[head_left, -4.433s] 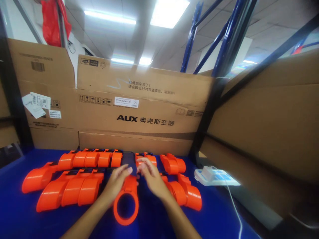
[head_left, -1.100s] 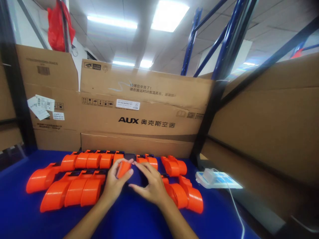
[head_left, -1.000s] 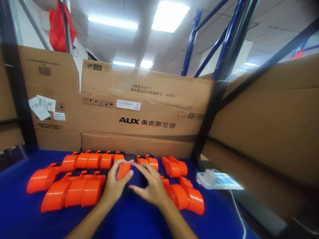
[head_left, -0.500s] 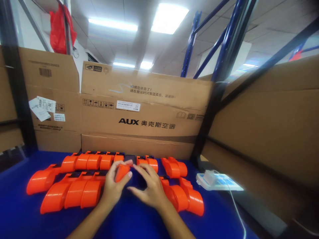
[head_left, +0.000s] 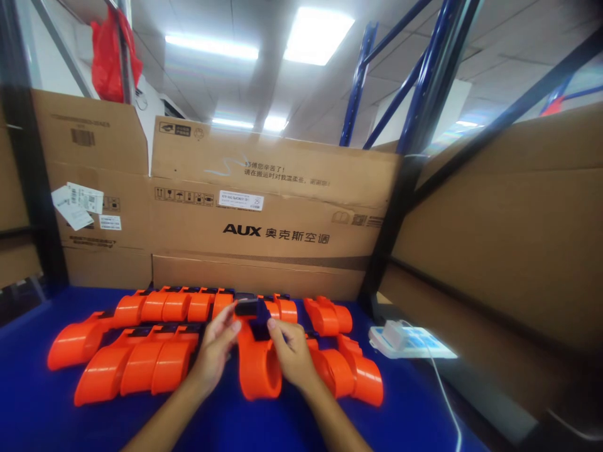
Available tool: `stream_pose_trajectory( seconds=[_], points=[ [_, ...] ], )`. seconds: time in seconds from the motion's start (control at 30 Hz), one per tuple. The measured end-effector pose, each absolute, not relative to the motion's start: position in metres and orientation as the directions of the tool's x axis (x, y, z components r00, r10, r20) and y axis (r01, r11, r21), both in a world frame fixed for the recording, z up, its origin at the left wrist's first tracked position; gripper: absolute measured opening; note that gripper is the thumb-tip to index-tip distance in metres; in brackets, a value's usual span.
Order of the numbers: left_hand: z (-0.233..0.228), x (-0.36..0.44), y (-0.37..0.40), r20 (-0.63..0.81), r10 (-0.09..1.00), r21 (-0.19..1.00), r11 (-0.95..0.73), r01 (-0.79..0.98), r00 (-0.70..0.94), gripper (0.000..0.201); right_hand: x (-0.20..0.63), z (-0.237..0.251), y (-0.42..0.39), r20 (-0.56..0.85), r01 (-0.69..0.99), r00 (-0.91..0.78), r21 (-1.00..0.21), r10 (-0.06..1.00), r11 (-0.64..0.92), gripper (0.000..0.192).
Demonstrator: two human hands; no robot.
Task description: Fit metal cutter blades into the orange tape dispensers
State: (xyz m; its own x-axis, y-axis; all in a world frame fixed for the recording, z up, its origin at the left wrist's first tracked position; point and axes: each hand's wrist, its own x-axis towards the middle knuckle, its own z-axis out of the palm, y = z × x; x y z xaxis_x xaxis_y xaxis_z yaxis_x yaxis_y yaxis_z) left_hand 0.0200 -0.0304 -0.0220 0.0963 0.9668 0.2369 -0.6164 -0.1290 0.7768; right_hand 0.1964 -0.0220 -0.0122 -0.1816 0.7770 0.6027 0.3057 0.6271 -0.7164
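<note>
Orange tape dispenser (head_left: 258,364): now laid flat on blue table (head_left: 42,408), ring end toward camera; half a second ago bunched under fingers.
Left hand (head_left: 214,351): fingers pinched on black end piece (head_left: 247,307).
Right hand (head_left: 289,351): clasped round dispenser's side.
Meaning: piece probably being lined up beside finished orange rows (head_left: 141,364).

- Blue table (head_left: 38,408) below.
- Cardboard boxes (head_left: 264,213) wall its far edge.
- Blue rack posts (head_left: 358,75) rise behind the boxes.
- Ceiling lights (head_left: 315,34) glow above them.

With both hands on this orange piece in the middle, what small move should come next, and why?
Probably set the orange piece down in the open gap between the left rows and the right group. The left hand and right hand pinch its dark top, and it already faces like its neighbours.
</note>
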Motion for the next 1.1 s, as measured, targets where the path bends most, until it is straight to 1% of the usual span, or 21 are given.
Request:
stream_pose_trajectory(
  seconds=[0.03, 0.1, 0.17, 0.23, 0.3, 0.37, 0.43, 0.5, 0.57, 0.6, 0.7, 0.73, 0.77, 0.83, 0.9, 1.0, 1.07, 1.1],
  points=[
    [-0.020, 0.021, -0.031, 0.225, 0.967, 0.777, -0.104, -0.621, 0.120, 0.053, 0.195, -0.014, -0.020, 0.570, 0.274, -0.163, -0.758, 0.805, 0.592, 0.048],
    [-0.018, 0.024, -0.032, 0.214, 0.967, 0.784, -0.086, -0.615, 0.137, 0.052, 0.193, -0.016, -0.017, 0.520, 0.218, -0.151, -0.812, 0.841, 0.541, 0.051],
    [-0.018, 0.024, -0.030, 0.220, 0.968, 0.796, -0.108, -0.595, 0.118, 0.050, 0.192, -0.016, -0.017, 0.504, 0.181, -0.151, -0.831, 0.850, 0.525, 0.049],
    [-0.021, 0.023, -0.026, 0.216, 0.975, 0.806, -0.146, -0.574, 0.055, 0.046, 0.193, -0.012, -0.019, 0.536, 0.165, -0.136, -0.817, 0.833, 0.552, 0.047],
    [-0.025, 0.021, -0.020, 0.190, 0.981, 0.797, -0.178, -0.578, -0.040, 0.042, 0.197, -0.007, -0.023, 0.614, 0.189, -0.134, -0.755, 0.778, 0.628, 0.049],
    [-0.029, 0.019, -0.014, 0.156, 0.979, 0.766, -0.202, -0.610, -0.129, 0.042, 0.201, -0.003, -0.028, 0.695, 0.270, -0.198, -0.640, 0.692, 0.720, 0.052],
    [-0.032, 0.017, -0.008, 0.128, 0.975, 0.729, -0.215, -0.649, -0.179, 0.042, 0.204, 0.000, -0.031, 0.729, 0.366, -0.301, -0.507, 0.615, 0.781, 0.056],
    [-0.034, 0.017, -0.004, 0.108, 0.976, 0.709, -0.209, -0.674, -0.188, 0.042, 0.206, 0.000, -0.033, 0.739, 0.441, -0.356, -0.408, 0.573, 0.800, 0.050],
    [-0.035, 0.017, -0.002, 0.091, 0.980, 0.707, -0.190, -0.682, -0.178, 0.043, 0.206, 0.000, -0.033, 0.755, 0.481, -0.365, -0.347, 0.544, 0.805, 0.043],
    [-0.036, 0.016, -0.002, 0.084, 0.981, 0.709, -0.183, -0.681, -0.176, 0.043, 0.207, -0.001, -0.034, 0.766, 0.491, -0.366, -0.324, 0.529, 0.809, 0.044],
    [-0.036, 0.014, -0.002, 0.054, 0.983, 0.720, -0.159, -0.676, -0.173, 0.044, 0.206, -0.003, -0.036, 0.773, 0.513, -0.381, -0.279, 0.507, 0.812, 0.064],
    [-0.036, 0.014, -0.003, 0.043, 0.984, 0.722, -0.150, -0.676, -0.172, 0.044, 0.205, -0.004, -0.037, 0.771, 0.527, -0.375, -0.279, 0.514, 0.803, 0.067],
    [-0.035, 0.013, -0.004, 0.033, 0.985, 0.723, -0.139, -0.677, -0.167, 0.045, 0.204, -0.005, -0.037, 0.769, 0.545, -0.359, -0.288, 0.529, 0.787, 0.066],
    [-0.032, 0.014, -0.007, 0.020, 0.990, 0.729, -0.111, -0.675, -0.140, 0.044, 0.201, -0.007, -0.037, 0.770, 0.574, -0.280, -0.345, 0.573, 0.743, 0.055],
    [-0.027, 0.016, -0.011, 0.022, 0.997, 0.751, -0.068, -0.657, -0.078, 0.048, 0.198, -0.006, -0.033, 0.768, 0.565, -0.133, -0.460, 0.626, 0.685, 0.046],
    [-0.021, 0.019, -0.016, 0.036, 0.999, 0.809, -0.007, -0.587, 0.036, 0.059, 0.203, 0.004, -0.023, 0.707, 0.428, 0.102, -0.667, 0.700, 0.610, 0.040],
    [-0.018, 0.020, -0.017, 0.046, 0.998, 0.841, -0.013, -0.541, 0.049, 0.061, 0.215, 0.016, -0.017, 0.651, 0.341, 0.230, -0.750, 0.723, 0.567, 0.043],
    [-0.018, 0.020, -0.018, 0.055, 0.998, 0.850, -0.024, -0.526, 0.042, 0.061, 0.224, 0.024, -0.014, 0.625, 0.358, 0.281, -0.772, 0.728, 0.525, 0.046]
  ],
)
